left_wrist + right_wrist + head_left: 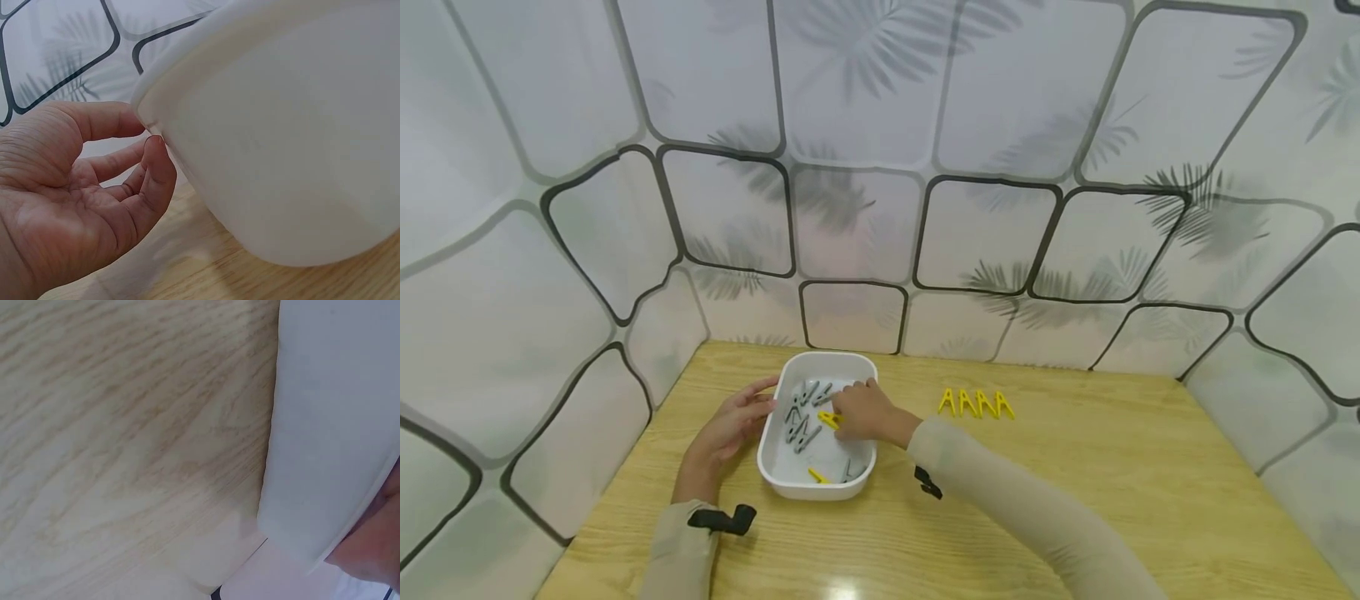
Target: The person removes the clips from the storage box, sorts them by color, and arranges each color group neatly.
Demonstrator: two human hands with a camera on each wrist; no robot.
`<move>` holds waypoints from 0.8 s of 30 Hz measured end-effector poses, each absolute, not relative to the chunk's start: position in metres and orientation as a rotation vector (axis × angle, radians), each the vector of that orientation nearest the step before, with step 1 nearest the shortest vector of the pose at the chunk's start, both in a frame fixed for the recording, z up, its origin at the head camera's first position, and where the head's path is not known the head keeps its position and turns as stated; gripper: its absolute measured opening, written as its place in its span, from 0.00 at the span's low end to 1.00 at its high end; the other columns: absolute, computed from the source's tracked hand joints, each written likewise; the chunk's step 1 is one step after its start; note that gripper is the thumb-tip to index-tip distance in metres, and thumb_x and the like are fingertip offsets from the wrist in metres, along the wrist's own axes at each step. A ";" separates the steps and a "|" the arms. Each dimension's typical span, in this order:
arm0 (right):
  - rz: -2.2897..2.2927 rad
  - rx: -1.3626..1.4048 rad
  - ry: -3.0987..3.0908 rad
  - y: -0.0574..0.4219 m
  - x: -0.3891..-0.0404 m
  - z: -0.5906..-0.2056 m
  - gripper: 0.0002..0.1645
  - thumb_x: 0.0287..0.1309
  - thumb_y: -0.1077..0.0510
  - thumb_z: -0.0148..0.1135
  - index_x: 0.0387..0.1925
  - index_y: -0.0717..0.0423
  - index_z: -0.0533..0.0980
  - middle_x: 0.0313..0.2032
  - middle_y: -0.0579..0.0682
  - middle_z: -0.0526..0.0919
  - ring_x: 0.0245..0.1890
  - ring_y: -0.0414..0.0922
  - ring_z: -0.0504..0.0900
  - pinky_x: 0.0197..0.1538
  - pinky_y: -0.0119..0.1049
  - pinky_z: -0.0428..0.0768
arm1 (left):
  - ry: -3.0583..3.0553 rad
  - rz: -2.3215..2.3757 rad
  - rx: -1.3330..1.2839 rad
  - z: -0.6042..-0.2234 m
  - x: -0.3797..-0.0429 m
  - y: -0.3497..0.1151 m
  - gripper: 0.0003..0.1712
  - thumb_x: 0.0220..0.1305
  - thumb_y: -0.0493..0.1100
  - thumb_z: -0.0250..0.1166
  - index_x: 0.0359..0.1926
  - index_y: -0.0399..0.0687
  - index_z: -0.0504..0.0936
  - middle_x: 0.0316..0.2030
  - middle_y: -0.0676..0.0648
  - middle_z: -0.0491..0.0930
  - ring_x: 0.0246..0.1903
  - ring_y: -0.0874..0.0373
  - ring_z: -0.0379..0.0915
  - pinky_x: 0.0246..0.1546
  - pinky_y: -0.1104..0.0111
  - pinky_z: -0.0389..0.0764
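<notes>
A white plastic tub (pixel 817 492) stands on the table with several grey clothespins (pixel 803 437) in it. Against its left side rests my left hand (pixel 737 423), the fingers loosely bent; in the left wrist view the fingertips touch the outer wall just under the rim. My right hand (pixel 865 411) reaches over the tub's right side, its fingers curled at a yellow clothespin (pixel 829 419) that sticks out to the left; the fingertips are largely hidden. A second yellow clothespin (pixel 818 476) lies near the tub's front wall. In the right wrist view the tub's wall (pixel 331 425) hides most of the hand.
To the right of the tub, several yellow clothespins (pixel 976 404) stand in a row on the wooden table (pixel 1075 467). Patterned wall covering (pixel 857 225) rises behind the table and on both sides. A black strap mount (pixel 722 520) sits on the left wrist.
</notes>
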State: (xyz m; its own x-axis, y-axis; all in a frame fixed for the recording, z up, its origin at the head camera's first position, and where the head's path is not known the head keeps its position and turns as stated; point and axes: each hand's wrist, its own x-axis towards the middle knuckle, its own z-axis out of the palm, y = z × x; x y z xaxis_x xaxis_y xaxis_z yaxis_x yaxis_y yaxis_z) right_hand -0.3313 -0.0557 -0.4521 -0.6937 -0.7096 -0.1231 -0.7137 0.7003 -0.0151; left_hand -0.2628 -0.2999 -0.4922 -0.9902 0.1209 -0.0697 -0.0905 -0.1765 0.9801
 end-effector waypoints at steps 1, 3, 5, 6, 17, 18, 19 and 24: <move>0.056 -1.183 2.774 -0.055 -0.332 -0.452 0.15 0.58 0.48 0.70 0.45 0.49 0.84 0.41 0.44 0.85 0.40 0.42 0.77 0.52 0.41 0.70 | 1.925 2.304 0.037 -0.492 -0.263 -0.300 0.31 0.76 0.36 0.57 0.75 0.37 0.61 0.47 0.53 0.80 0.47 0.64 0.80 0.48 0.72 0.83; 0.070 -1.206 2.757 -0.055 -0.334 -0.452 0.15 0.59 0.49 0.70 0.47 0.49 0.84 0.43 0.44 0.85 0.42 0.42 0.78 0.52 0.41 0.71 | 1.936 2.295 0.038 -0.491 -0.263 -0.300 0.32 0.76 0.36 0.57 0.76 0.36 0.60 0.47 0.53 0.81 0.47 0.64 0.80 0.48 0.72 0.83; 0.066 -1.218 2.741 -0.055 -0.336 -0.452 0.15 0.60 0.51 0.70 0.48 0.48 0.84 0.44 0.44 0.86 0.43 0.43 0.80 0.53 0.41 0.72 | 1.944 2.290 0.030 -0.490 -0.263 -0.299 0.33 0.76 0.36 0.57 0.76 0.35 0.58 0.48 0.52 0.80 0.47 0.64 0.80 0.48 0.72 0.82; 0.057 -1.221 2.734 -0.055 -0.336 -0.452 0.15 0.60 0.52 0.70 0.49 0.48 0.84 0.45 0.44 0.87 0.44 0.43 0.80 0.53 0.41 0.72 | 1.948 2.287 0.025 -0.490 -0.263 -0.299 0.33 0.76 0.36 0.57 0.76 0.35 0.58 0.48 0.52 0.80 0.47 0.64 0.80 0.48 0.72 0.82; -0.040 -1.261 2.681 -0.054 -0.334 -0.447 0.13 0.57 0.57 0.72 0.45 0.48 0.85 0.45 0.42 0.87 0.46 0.42 0.82 0.52 0.41 0.71 | 1.950 2.296 0.028 -0.494 -0.262 -0.299 0.33 0.76 0.36 0.57 0.76 0.35 0.58 0.46 0.54 0.81 0.46 0.64 0.81 0.47 0.72 0.83; -0.032 -1.268 2.684 -0.055 -0.333 -0.445 0.13 0.57 0.57 0.73 0.45 0.48 0.85 0.45 0.43 0.87 0.45 0.42 0.82 0.51 0.40 0.70 | 1.950 2.300 0.025 -0.494 -0.263 -0.299 0.32 0.75 0.35 0.57 0.75 0.35 0.59 0.46 0.54 0.81 0.45 0.64 0.81 0.46 0.72 0.83; -0.022 -1.276 2.687 -0.055 -0.332 -0.444 0.13 0.57 0.56 0.73 0.45 0.48 0.85 0.45 0.43 0.87 0.45 0.42 0.81 0.50 0.39 0.71 | 1.950 2.299 0.029 -0.494 -0.263 -0.299 0.32 0.75 0.36 0.57 0.75 0.36 0.59 0.46 0.54 0.81 0.45 0.65 0.81 0.46 0.72 0.83; -0.028 -1.292 2.687 -0.054 -0.330 -0.434 0.14 0.57 0.55 0.74 0.46 0.49 0.85 0.46 0.44 0.86 0.46 0.43 0.80 0.51 0.40 0.71 | 1.945 2.298 0.039 -0.492 -0.263 -0.298 0.33 0.75 0.36 0.58 0.76 0.35 0.58 0.46 0.54 0.81 0.45 0.65 0.81 0.45 0.72 0.83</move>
